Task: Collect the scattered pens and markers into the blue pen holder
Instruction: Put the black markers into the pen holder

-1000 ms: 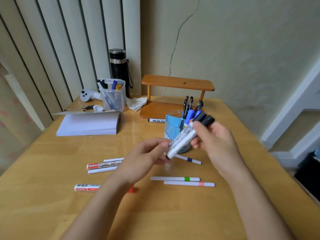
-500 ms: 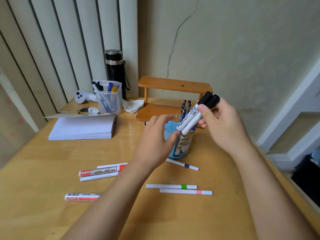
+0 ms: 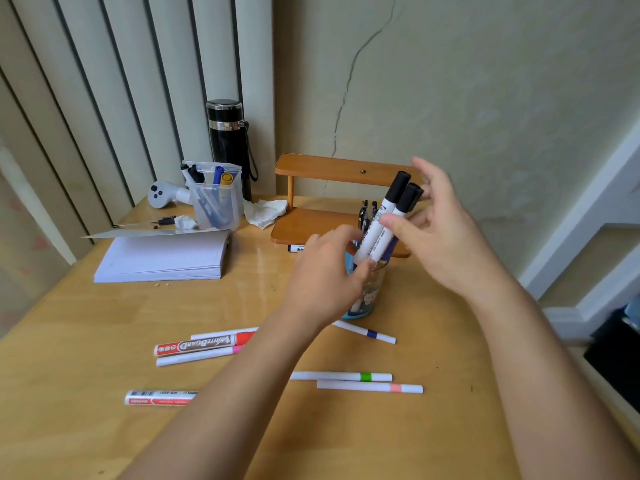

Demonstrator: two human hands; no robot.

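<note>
As right hand (image 3: 446, 244) pinches markers (image 3: 379, 233), left hand (image 3: 325, 282) grips holder (image 3: 369, 299) | label (image 3: 207, 342): "WhiteBoard"

Black flask (image 3: 228, 147), paper stack (image 3: 162, 258) (flat)

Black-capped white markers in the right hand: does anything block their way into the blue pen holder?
Nothing visible blocks them. The two black-capped white markers reach the rim of the blue pen holder; only the left hand gripping that rim and the black pens standing inside crowd the opening.
</note>
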